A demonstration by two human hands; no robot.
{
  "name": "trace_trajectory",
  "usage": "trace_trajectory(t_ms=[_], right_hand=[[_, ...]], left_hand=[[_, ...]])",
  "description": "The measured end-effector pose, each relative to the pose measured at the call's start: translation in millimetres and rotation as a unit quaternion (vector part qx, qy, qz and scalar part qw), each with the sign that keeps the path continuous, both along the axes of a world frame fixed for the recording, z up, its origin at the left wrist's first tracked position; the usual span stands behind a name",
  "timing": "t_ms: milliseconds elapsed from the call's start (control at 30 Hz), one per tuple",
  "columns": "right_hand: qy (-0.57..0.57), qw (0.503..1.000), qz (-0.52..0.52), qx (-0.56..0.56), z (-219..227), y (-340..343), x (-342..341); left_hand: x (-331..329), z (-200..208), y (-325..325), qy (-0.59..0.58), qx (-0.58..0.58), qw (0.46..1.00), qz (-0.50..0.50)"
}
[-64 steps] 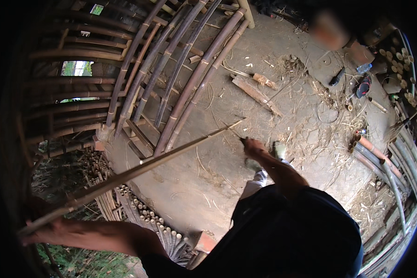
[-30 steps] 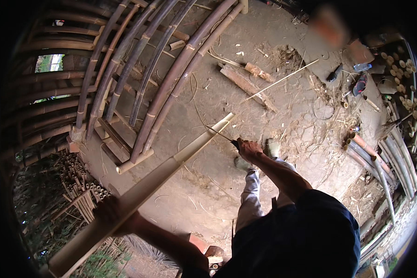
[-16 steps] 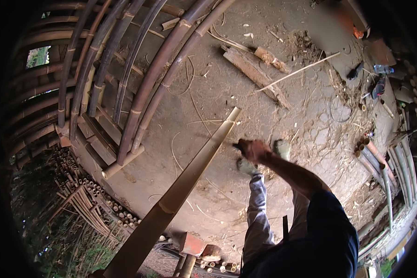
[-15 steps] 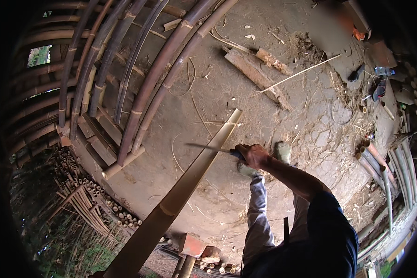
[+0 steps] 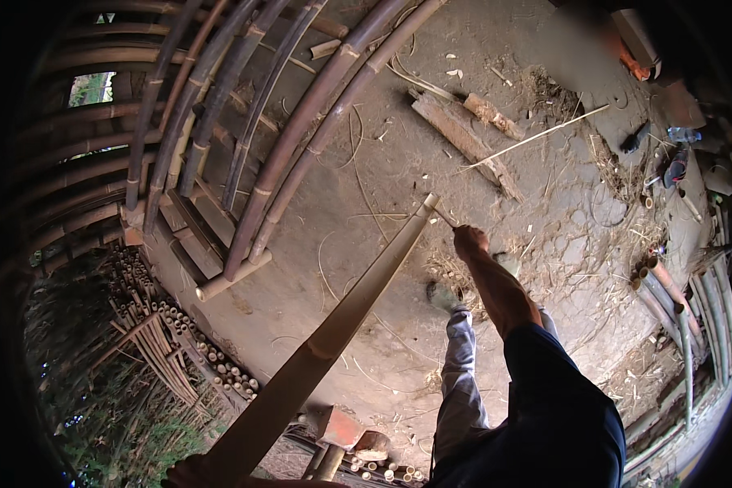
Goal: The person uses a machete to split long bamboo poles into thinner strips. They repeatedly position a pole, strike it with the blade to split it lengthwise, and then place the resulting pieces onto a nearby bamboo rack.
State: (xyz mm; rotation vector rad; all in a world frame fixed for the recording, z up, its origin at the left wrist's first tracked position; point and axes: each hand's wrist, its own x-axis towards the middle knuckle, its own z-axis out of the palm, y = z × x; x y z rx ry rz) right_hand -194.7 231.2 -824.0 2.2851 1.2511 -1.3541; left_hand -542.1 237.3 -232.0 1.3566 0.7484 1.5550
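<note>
A long split length of bamboo [image 5: 354,305] slants up from the lower left, its pale inner face showing and its narrow end near mid-view. At its lower end my left hand [image 5: 191,472] is closed round it, dark and partly cut off by the lower edge. My right hand [image 5: 470,241] is closed round the handle of a knife [image 5: 445,217], whose blade reaches the bamboo's far end. Most of the handle is hidden by my fingers.
Dark bamboo poles [image 5: 272,179] form a rack at the left. On the dirt floor lie a split log [image 5: 468,146] and thin strips. Cut bamboo [image 5: 228,378] is stacked at lower left, with upright poles [image 5: 712,317] at the right. A reddish block [image 5: 340,427] stands near the bottom.
My right hand has moved away along the bamboo with the knife, from across its middle stretch to its far end. More of my left hand shows now. The whole view has shifted slightly.
</note>
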Motion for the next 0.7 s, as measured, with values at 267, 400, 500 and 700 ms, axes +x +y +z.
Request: trace_trajectory(t_ms=[267, 400, 500, 700], right_hand=[[0.168, 0.966, -0.189, 0.057, 183, -80, 70], [0.454, 0.781, -0.429, 0.008, 251, -141, 97], [0.579, 0.686, -0.438, -0.052, 295, -178, 89], [0.743, 0.516, -0.425, 0.037, 423, -152, 64]], left_hand=[[38, -1, -15, -0.065, 0.009, 0.940, 0.334], [69, 70, -14, -0.113, -0.037, 0.863, 0.491], [84, 107, -21, -0.186, -0.017, 0.883, 0.431], [119, 65, -33, -0.308, -0.097, 0.913, 0.251]])
